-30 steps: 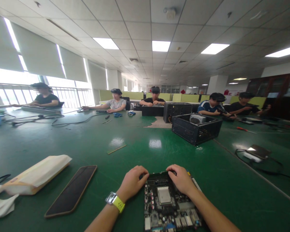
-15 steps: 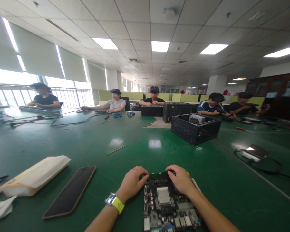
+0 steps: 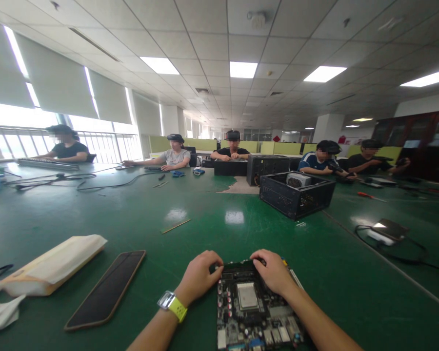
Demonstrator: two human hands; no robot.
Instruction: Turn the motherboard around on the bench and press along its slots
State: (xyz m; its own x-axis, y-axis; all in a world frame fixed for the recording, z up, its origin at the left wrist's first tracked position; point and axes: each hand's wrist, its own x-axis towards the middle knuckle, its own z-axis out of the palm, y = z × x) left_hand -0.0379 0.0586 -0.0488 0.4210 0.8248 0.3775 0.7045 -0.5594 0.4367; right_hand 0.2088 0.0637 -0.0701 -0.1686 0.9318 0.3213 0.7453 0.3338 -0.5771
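A motherboard (image 3: 258, 312) lies on the green table right in front of me, with a square silver processor (image 3: 248, 296) on it. Along its far edge runs a thin dark strip (image 3: 237, 264) that looks like a memory stick. Its left end is between the curled fingers and thumb of my left hand (image 3: 204, 273), which wears a watch with a yellow-green band (image 3: 173, 304). At the other end my right hand (image 3: 271, 270) is closed, fingers bent over the strip. The fingertips are partly hidden, and I cannot tell how deep the strip sits.
Left of the board lie a phone (image 3: 108, 290) and a paper-wrapped packet (image 3: 54, 265). An open black computer case (image 3: 296, 195) stands farther back. A small box with a cable (image 3: 388, 230) is at the right, near a red screwdriver (image 3: 369, 196). Several people sit around the table's far side.
My left hand has shifted very slightly at the strip's end; the right hand and the board look the same. At the far left, a person's keyboard has moved left.
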